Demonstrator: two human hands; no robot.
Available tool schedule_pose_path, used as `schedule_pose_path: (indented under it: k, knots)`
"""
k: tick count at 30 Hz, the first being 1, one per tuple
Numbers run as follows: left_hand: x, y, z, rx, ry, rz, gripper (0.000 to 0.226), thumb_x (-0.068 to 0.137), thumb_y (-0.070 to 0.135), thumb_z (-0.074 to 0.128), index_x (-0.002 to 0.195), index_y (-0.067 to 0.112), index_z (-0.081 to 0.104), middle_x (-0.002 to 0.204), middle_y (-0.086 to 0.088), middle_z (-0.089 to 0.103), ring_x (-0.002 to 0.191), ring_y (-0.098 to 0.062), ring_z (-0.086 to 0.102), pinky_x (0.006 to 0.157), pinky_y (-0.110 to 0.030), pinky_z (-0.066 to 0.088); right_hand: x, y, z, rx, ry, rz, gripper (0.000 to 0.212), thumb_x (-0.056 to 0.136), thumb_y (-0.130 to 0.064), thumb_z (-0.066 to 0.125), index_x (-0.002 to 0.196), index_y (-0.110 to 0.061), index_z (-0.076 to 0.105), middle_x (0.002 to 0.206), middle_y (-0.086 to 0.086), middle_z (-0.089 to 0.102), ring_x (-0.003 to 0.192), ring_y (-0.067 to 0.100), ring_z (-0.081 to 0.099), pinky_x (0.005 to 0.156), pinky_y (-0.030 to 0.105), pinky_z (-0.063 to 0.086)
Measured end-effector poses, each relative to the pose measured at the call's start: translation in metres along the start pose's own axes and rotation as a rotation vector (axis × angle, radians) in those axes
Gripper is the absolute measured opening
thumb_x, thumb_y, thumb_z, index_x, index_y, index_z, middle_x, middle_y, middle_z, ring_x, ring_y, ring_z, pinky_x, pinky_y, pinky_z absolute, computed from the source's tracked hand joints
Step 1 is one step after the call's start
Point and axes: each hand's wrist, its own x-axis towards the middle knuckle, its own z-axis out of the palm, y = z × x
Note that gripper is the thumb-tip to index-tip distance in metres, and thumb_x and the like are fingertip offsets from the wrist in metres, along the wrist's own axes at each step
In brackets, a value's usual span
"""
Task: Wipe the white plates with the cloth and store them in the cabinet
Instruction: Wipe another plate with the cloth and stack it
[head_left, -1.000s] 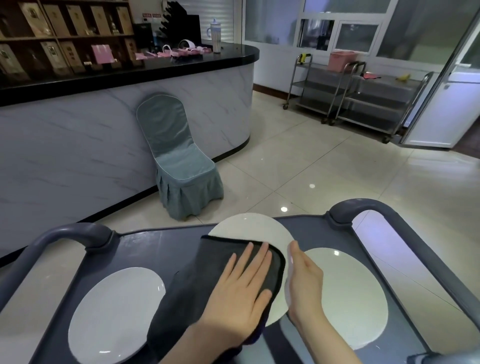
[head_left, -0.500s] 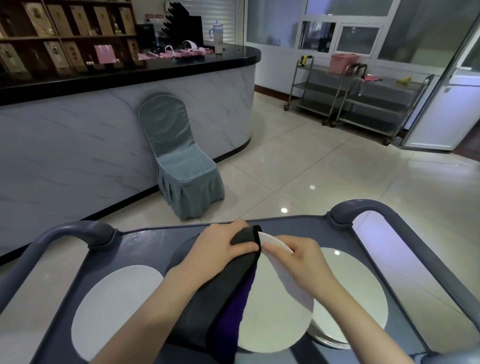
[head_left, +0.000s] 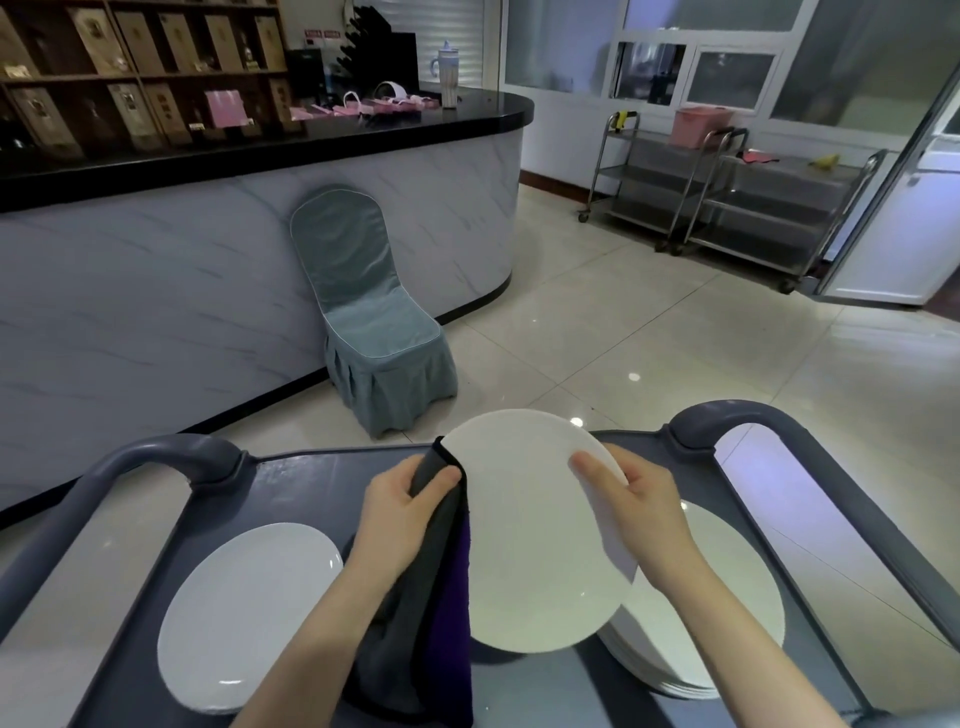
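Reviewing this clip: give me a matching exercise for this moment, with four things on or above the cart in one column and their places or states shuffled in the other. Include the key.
Things
1. lifted plate
2. single plate
3. plate stack
4. cloth

Places or states
A. lies flat on the left side of the cart
B. gripped by the left hand, hanging down
C. held up and tilted, right hand on its rim
D. rests on the cart's right side

Pairs: 1-C, 2-A, 3-D, 4-B

white plate (head_left: 535, 540) | dark grey-and-purple cloth (head_left: 441, 587) | grey-blue cart (head_left: 291, 483) | teal chair (head_left: 374, 332)
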Motion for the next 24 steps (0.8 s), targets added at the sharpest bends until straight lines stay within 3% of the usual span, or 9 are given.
schedule_pose_path:
  k: [3, 5, 7, 9, 11, 13, 15, 19, 24]
  knots:
    - [0.013, 0.012, -0.004, 0.166, -0.199, 0.158, 0.013, 0.087, 0.029, 0.071, 0.083, 0.016, 0.071, 0.078, 0.0, 0.072, 0.073, -0.013, 0.063, 0.071, -0.029, 0.049, 0.005, -0.002, 0.003, -0.206, -0.183, -0.082, 0.02, 0.093, -0.025, 0.067, 0.077, -0.014, 0.072, 0.068, -0.006, 0.064, 0.064, 0.003, 0.054, 0.061, 0.017, 0.041]
    - [0.018, 0.019, -0.001, 0.285, -0.352, 0.243, 0.017, 0.084, 0.03, 0.075, 0.072, 0.021, 0.066, 0.066, 0.001, 0.063, 0.063, -0.008, 0.055, 0.062, -0.026, 0.041, 0.002, -0.002, 0.011, -0.289, -0.326, -0.175, 0.022, 0.092, -0.029, 0.068, 0.076, -0.015, 0.071, 0.068, 0.0, 0.063, 0.064, 0.002, 0.052, 0.061, 0.018, 0.038]
    - [0.018, 0.022, -0.001, 0.302, -0.388, 0.256, 0.021, 0.085, 0.029, 0.074, 0.067, 0.028, 0.062, 0.062, 0.009, 0.058, 0.06, -0.002, 0.05, 0.06, -0.022, 0.037, 0.0, -0.004, 0.014, -0.293, -0.355, -0.223, 0.022, 0.092, -0.031, 0.068, 0.074, -0.019, 0.07, 0.065, -0.003, 0.062, 0.063, 0.0, 0.05, 0.06, 0.016, 0.036]
    - [0.015, 0.017, -0.004, 0.188, -0.263, 0.205, 0.013, 0.089, 0.026, 0.07, 0.076, 0.028, 0.068, 0.07, 0.013, 0.068, 0.067, 0.0, 0.058, 0.064, -0.017, 0.043, 0.004, -0.007, 0.009, -0.237, -0.252, -0.192, 0.022, 0.092, -0.027, 0.068, 0.07, -0.023, 0.07, 0.062, -0.014, 0.06, 0.061, -0.001, 0.05, 0.06, 0.015, 0.037]
    - [0.006, 0.005, -0.003, 0.023, -0.06, 0.095, 0.014, 0.094, 0.023, 0.063, 0.083, 0.022, 0.07, 0.076, 0.011, 0.073, 0.073, -0.002, 0.064, 0.067, -0.014, 0.047, 0.008, -0.007, 0.004, -0.135, -0.063, -0.112, 0.023, 0.091, -0.025, 0.069, 0.07, -0.015, 0.07, 0.063, -0.013, 0.058, 0.061, 0.005, 0.049, 0.059, 0.02, 0.038]
    - [-0.002, -0.004, 0.003, -0.103, 0.076, -0.032, 0.019, 0.097, 0.026, 0.058, 0.085, 0.018, 0.07, 0.08, 0.002, 0.074, 0.078, -0.016, 0.067, 0.073, -0.028, 0.053, 0.007, -0.005, 0.006, 0.007, 0.067, -0.027, 0.02, 0.091, -0.023, 0.069, 0.073, -0.015, 0.073, 0.064, -0.011, 0.063, 0.063, 0.007, 0.053, 0.06, 0.02, 0.042]
    - [-0.003, -0.005, 0.003, -0.084, 0.11, -0.069, 0.021, 0.097, 0.028, 0.058, 0.084, 0.017, 0.069, 0.078, 0.002, 0.073, 0.075, -0.016, 0.067, 0.071, -0.031, 0.052, 0.001, -0.002, 0.01, 0.063, 0.082, 0.012, 0.016, 0.092, -0.022, 0.067, 0.079, -0.021, 0.076, 0.071, -0.011, 0.071, 0.066, 0.006, 0.061, 0.063, 0.019, 0.047]
    - [0.006, 0.007, -0.011, 0.078, -0.044, 0.102, 0.017, 0.092, 0.025, 0.066, 0.074, 0.024, 0.066, 0.068, 0.017, 0.069, 0.062, 0.008, 0.056, 0.061, -0.012, 0.042, 0.0, 0.0, 0.008, -0.04, -0.024, -0.027, 0.014, 0.093, -0.022, 0.066, 0.084, -0.022, 0.076, 0.08, -0.011, 0.074, 0.072, 0.0, 0.064, 0.066, 0.013, 0.047]
    - [0.015, 0.017, -0.009, 0.319, -0.341, 0.233, 0.026, 0.085, 0.028, 0.074, 0.064, 0.033, 0.06, 0.058, 0.016, 0.057, 0.058, 0.003, 0.049, 0.057, -0.015, 0.036, 0.002, -0.005, 0.018, -0.315, -0.371, -0.176, 0.024, 0.094, -0.025, 0.066, 0.07, -0.028, 0.068, 0.064, -0.013, 0.062, 0.062, -0.002, 0.052, 0.061, 0.014, 0.038]
